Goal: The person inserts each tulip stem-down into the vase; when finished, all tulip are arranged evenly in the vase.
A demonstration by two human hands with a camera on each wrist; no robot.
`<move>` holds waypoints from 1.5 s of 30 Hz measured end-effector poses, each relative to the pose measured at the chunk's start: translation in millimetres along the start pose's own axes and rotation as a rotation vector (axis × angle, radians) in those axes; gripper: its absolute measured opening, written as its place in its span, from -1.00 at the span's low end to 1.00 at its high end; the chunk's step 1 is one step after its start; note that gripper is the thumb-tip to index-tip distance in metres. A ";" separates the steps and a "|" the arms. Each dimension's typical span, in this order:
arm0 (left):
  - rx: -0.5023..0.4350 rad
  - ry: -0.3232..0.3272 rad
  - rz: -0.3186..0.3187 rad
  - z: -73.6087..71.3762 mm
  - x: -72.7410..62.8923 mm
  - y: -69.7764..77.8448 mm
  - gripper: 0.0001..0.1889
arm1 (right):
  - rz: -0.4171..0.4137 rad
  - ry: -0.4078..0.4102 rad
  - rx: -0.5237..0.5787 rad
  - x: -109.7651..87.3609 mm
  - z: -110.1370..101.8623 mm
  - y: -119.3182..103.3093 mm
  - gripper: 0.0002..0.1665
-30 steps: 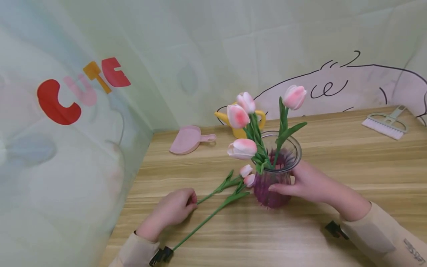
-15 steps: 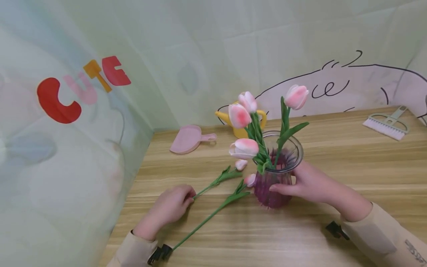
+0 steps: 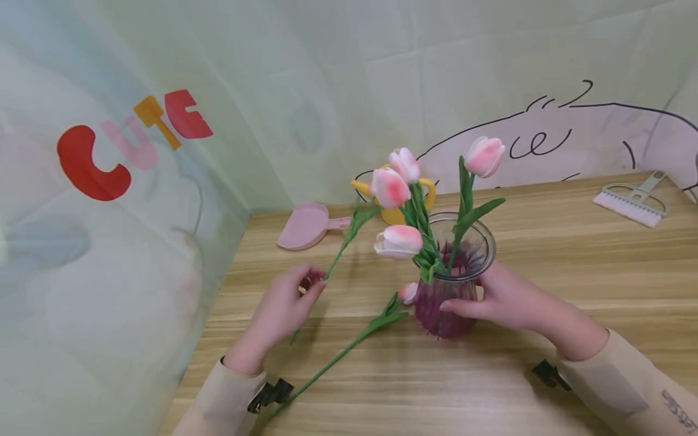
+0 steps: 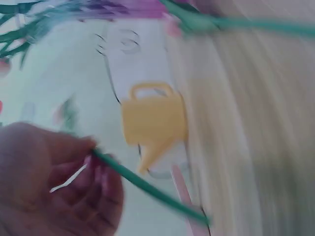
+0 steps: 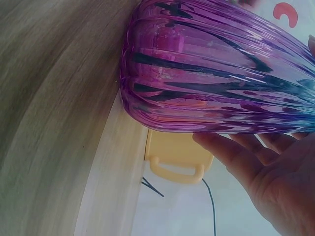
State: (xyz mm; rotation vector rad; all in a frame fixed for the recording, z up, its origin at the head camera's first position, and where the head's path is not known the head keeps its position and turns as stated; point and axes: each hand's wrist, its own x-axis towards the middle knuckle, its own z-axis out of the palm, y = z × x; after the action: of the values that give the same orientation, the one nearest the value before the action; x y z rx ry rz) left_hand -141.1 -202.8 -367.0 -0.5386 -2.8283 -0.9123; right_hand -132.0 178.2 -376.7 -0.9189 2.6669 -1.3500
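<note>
Left hand (image 3: 286,300) pinches a raised tulip (image 3: 357,224) by its stem, bloom hard to make out; right hand (image 3: 504,297) wraps the standing vase (image 3: 444,315), fingers hidden behind it from the head; another tulip (image 3: 378,323) lies on the table (image 3: 545,254)

2 beige sleeves (image 3: 613,378), 2 black wrist fittings (image 3: 269,395), a dark marking (image 3: 677,410), perhaps lettering, on the right sleeve
</note>
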 end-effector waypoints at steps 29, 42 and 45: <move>-0.943 0.522 0.489 -26.2 66.8 155.4 -0.78 | -0.036 -0.001 0.038 2.0 -2.0 -1.0 -0.29; -0.839 0.359 0.467 7.6 74.0 160.6 -0.79 | -0.022 0.011 -0.002 1.1 -0.4 -0.8 -0.20; -0.782 0.343 0.458 13.0 73.8 157.5 -0.80 | -0.023 0.008 -0.004 0.9 0.1 -0.6 -0.24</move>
State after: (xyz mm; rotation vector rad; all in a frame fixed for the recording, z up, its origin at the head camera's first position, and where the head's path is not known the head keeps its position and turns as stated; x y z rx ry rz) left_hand -151.6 -54.4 -275.8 -0.9368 -1.8501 -1.7661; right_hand -132.4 177.4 -376.1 -0.9491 2.6744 -1.3557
